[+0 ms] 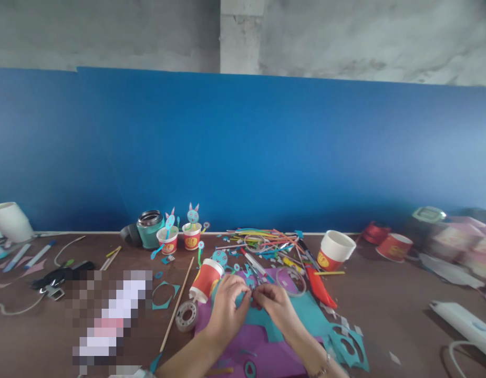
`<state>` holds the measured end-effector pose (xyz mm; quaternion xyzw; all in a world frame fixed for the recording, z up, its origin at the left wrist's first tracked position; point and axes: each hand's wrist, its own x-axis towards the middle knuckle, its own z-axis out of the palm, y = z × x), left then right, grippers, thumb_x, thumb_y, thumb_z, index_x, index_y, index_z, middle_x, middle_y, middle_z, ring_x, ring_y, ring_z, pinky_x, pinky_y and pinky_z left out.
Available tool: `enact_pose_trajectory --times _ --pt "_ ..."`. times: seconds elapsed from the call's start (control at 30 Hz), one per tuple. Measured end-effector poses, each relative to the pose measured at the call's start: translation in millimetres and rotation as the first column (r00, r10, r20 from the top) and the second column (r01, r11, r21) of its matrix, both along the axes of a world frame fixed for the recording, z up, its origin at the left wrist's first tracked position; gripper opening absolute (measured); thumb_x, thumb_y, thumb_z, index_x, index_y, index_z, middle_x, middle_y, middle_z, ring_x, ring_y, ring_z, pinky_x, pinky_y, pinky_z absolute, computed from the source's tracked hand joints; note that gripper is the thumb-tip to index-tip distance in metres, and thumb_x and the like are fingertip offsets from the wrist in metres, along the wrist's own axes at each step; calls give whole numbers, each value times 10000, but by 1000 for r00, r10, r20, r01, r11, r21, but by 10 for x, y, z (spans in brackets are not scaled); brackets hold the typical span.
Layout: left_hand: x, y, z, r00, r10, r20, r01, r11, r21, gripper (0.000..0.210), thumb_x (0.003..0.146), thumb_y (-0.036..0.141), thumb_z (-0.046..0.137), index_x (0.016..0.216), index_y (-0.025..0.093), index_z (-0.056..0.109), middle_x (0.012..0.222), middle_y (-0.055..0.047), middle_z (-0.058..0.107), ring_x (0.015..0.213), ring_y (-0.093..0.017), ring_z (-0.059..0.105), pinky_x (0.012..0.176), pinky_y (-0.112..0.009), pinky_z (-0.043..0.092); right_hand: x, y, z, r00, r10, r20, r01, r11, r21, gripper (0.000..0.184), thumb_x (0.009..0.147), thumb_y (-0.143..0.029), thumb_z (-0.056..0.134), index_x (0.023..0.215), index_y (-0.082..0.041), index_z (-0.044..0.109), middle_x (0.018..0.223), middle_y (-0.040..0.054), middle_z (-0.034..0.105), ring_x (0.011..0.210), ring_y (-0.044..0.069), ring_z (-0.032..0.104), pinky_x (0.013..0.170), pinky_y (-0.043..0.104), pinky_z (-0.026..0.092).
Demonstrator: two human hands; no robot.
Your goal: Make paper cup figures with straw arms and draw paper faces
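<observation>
Noted at rear: blue partition (243, 152), running the full width of view below bare concrete. Found before it: brown table (369, 325), scattered with craft materials. Found at front middle: purple sheet (246, 341), overlapped in part by teal sheet (309, 310). Observed above both sheets: left hand (230, 299) and right hand (272, 300), side by side, fingertips nearly meeting. Recorded both as narrow — thumb drawn to fingers in a pinch. Cannot tell contents of either pinch: too small and blurred. Located at far right: white power strip (461, 321). Logged at back, right of middle: heap of coloured strips (266, 237). Seen to right of heap: stacked cups (335, 251), upright. Seen at back left: open flask (150, 231), with two rabbit cups (167, 242) near it, upright. Noted just left of left hand: tipped cup (207, 278), red and white, on its side. Located just below that cup: tape roll (186, 316), flat on table — near wooden stick (177, 302). Listed last: heart disc (249, 368), lying on purple sheet near its front.
</observation>
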<state>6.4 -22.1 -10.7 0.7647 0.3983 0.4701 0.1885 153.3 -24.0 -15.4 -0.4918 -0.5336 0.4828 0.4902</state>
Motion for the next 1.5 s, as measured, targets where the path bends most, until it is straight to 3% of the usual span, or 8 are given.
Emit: enact_pose_trajectory --times 0.33,0.7,0.87,1.1,1.23,1.33,1.4,1.5 --pt "13 1 9 983 17 184 11 988 -151 151 846 241 484 731 187 566 773 -33 607 778 -181 568 734 -289 442 42 4 8 1000 -10 26 10 1000 1 126 621 -243 521 534 -164 568 502 -2 539 525 127 467 525 241 360" --pt "-16 -3 46 982 52 180 11 944 -329 193 853 316 422 749 191 525 749 -18 572 733 -164 532 675 -261 435 78 -33 -60 846 -69 529 -7 990 140 143 702 -231 509 572 -174 525 503 -33 463 502 113 421 491 228 284" --pt "-15 13 -14 993 -4 119 29 979 -203 138 850 236 431 747 197 515 754 -17 570 740 -165 546 686 -267 445 38 -68 77 947 -79 311 5 973 231 189 641 -131 513 790 -179 618 755 30 618 722 184 546 670 260 419" --pt "-3 1 -20 998 -56 -21 55 995 -79 109 797 136 464 732 198 527 751 -25 595 773 -187 560 714 -300 457 31 -57 113 988 -37 149 15 990 144 203 754 -345 593 670 -160 595 608 -4 531 577 130 459 534 231 354" --pt "-64 13 93 990 113 -84 -109 993 54 154 829 175 472 963 195 546 951 -75 606 924 -231 556 821 -380 453 67 18 55 995 -97 14 95 990 106 322 710 -473 639 655 -164 569 547 -18 501 509 109 423 476 227 314" --pt "-213 66 247 893 407 -190 -369 907 204 359 805 187 510 1161 163 476 1115 -132 567 1041 -283 515 898 -452 409 93 67 75 983 -166 -78 169 985 31 422 599 -570 691 627 -169 564 511 -14 510 471 104 413 448 231 303" --pt "-346 103 341 748 557 -360 -517 830 209 517 792 224 538 1280 113 409 1193 -188 544 1093 -343 490 864 -471 418 101 75 108 975 -206 -84 206 979 -6 443 559 -589 706 610 -169 574 488 -14 509 450 100 401 434 234 293" --pt "-521 143 390 564 499 -658 -606 792 81 702 793 350 569 1369 33 322 1034 -230 628 972 -385 568 769 -479 439 99 59 143 965 -251 -80 251 968 -6 419 553 -566 714 610 -167 597 474 -18 503 440 101 394 429 240 288"
